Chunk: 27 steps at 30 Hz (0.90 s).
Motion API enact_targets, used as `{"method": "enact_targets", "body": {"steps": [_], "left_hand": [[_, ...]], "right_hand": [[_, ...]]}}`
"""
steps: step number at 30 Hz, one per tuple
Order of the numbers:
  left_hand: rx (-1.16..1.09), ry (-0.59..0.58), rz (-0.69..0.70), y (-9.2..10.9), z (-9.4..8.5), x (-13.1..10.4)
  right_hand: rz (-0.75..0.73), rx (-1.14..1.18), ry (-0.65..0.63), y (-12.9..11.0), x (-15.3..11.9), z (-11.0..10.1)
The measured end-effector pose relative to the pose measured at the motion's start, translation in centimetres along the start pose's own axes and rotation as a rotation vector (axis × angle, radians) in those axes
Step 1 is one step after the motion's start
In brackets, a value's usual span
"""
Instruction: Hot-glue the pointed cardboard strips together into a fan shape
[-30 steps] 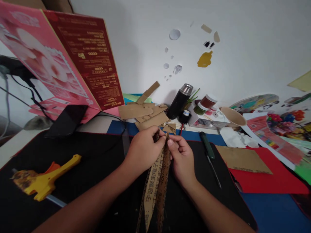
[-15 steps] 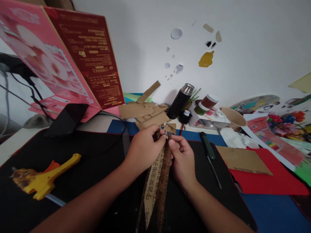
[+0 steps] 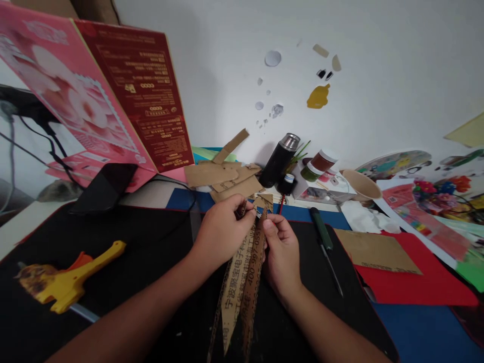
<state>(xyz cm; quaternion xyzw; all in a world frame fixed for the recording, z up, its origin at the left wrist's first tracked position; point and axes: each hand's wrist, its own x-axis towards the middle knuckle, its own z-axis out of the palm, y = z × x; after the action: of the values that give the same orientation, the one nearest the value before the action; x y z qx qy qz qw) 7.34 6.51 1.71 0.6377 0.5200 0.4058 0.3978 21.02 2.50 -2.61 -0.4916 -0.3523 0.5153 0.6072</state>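
Both hands meet near the middle of the black mat, at the top end of a long folded cardboard piece [image 3: 242, 282] with printed characters. My left hand [image 3: 225, 227] pinches its upper left edge, fingers curled behind it. With thumb and fingers, my right hand [image 3: 282, 249] grips the upper right edge. The piece narrows to points toward the bottom of the view, and its corrugated edges show. Just beyond the fingertips lies a small cardboard scrap [image 3: 265, 201]. What the hidden fingertips touch behind the cardboard cannot be made out.
A yellow glue gun [image 3: 71, 282] lies left, with a black phone [image 3: 104, 189] behind. Cardboard scraps [image 3: 214, 174], a black flask [image 3: 280, 161] and paint jars [image 3: 321, 161] stand at the back. A green-handled screwdriver [image 3: 321, 229] and red sheet [image 3: 423, 282] are right.
The view has shifted slightly. Both hands keep their hold on the cardboard, whose printed faces look slightly more spread and turned toward the camera.
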Motion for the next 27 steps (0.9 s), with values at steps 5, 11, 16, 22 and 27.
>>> {"method": "enact_targets", "body": {"steps": [5,11,16,22,27], "left_hand": [[0.015,0.019,0.020,-0.03,-0.11,0.12],[0.037,0.033,-0.005,0.03,-0.45,0.35],[0.011,0.031,0.003,0.06,-0.31,0.24],[0.003,0.015,0.013,-0.14,-0.21,0.21],[-0.015,0.007,0.011,-0.17,-0.15,0.18]], "right_hand": [[-0.081,-0.039,0.005,-0.02,-0.13,0.04],[-0.093,-0.077,-0.002,-0.08,-0.48,0.25],[-0.086,-0.107,0.014,-0.30,-0.35,0.36],[-0.079,-0.131,-0.010,-0.48,-0.28,0.34],[-0.067,-0.112,-0.030,-0.52,-0.31,0.22]]}}
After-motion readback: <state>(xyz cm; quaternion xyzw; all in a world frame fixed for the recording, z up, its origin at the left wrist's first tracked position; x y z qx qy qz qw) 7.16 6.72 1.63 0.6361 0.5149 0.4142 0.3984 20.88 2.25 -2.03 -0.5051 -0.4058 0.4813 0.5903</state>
